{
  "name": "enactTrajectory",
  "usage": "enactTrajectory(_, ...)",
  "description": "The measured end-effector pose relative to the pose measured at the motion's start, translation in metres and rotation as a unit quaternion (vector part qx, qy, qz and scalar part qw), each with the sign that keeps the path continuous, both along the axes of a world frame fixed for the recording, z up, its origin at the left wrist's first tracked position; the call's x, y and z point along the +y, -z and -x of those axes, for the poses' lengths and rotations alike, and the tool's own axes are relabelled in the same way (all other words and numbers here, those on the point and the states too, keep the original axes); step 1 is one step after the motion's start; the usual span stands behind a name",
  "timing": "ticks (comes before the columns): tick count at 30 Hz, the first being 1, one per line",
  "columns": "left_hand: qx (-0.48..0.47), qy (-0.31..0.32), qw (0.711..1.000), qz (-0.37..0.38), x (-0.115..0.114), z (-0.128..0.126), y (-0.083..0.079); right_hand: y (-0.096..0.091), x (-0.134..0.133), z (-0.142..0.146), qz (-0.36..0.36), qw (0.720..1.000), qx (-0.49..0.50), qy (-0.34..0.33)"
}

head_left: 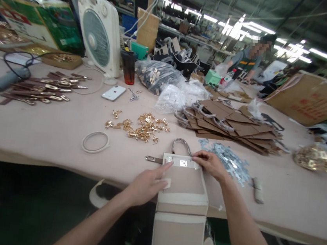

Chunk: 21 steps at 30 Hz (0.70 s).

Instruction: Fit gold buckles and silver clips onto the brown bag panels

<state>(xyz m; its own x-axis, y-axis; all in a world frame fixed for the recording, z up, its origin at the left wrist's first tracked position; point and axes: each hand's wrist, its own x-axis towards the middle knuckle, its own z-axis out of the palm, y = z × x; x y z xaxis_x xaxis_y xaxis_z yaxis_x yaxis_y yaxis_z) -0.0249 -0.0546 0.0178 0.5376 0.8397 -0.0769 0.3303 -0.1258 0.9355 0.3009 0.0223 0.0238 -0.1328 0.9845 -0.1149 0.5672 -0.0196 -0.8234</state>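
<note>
A beige handbag piece (184, 182) lies on the table edge, its lower part hanging over. A looped handle (182, 141) rises from its top end, and a brown strap with a metal buckle (153, 159) sticks out to the left. A bright metal plate (183, 163) sits near the top. My left hand (146, 186) is over the left side, fingers apart, index fingertip touching the panel. By its lower fingertip is a small whitish square (168, 183); whether it is stuck there I cannot tell. My right hand (210, 164) pinches the top right corner.
Gold hardware (146, 127), a tape roll (95, 142), grey metal plates (230, 161) and stacked brown panels (234, 124) surround the bag. Farther back are a phone (113, 92), a dark cup (127, 67), a fan (98, 36) and a co-worker (249, 59). Buckled straps (43, 89) lie left.
</note>
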Motion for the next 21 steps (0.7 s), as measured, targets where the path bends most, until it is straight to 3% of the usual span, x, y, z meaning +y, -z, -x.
enactTrajectory(3, 0.007, 0.014, 1.000, 0.020, -0.001, 0.004, -0.006, -0.006, -0.017, 0.014, -0.150, 0.984, -0.047, 0.080)
enactTrajectory(5, 0.001, 0.023, 0.999, 0.026, -0.001, 0.005, -0.009, -0.016, -0.038, 0.032, -0.216, 0.971, -0.048, 0.096)
enactTrajectory(8, -0.009, 0.032, 0.999, 0.026, -0.002, 0.007, -0.009, -0.031, -0.075, 0.068, -0.212, 0.976, -0.034, -0.023)
enactTrajectory(11, -0.019, 0.046, 0.999, 0.016, -0.001, 0.008, -0.008, -0.034, -0.100, 0.101, -0.211, 0.966, -0.070, -0.131)
enactTrajectory(15, -0.019, 0.050, 0.999, 0.004, 0.000, 0.007, -0.007, -0.025, -0.109, 0.120, -0.205, 0.959, -0.106, -0.164)
enactTrajectory(21, -0.026, 0.044, 0.998, -0.032, -0.001, 0.009, -0.005, -0.023, -0.111, 0.120, -0.209, 0.958, -0.130, -0.145)
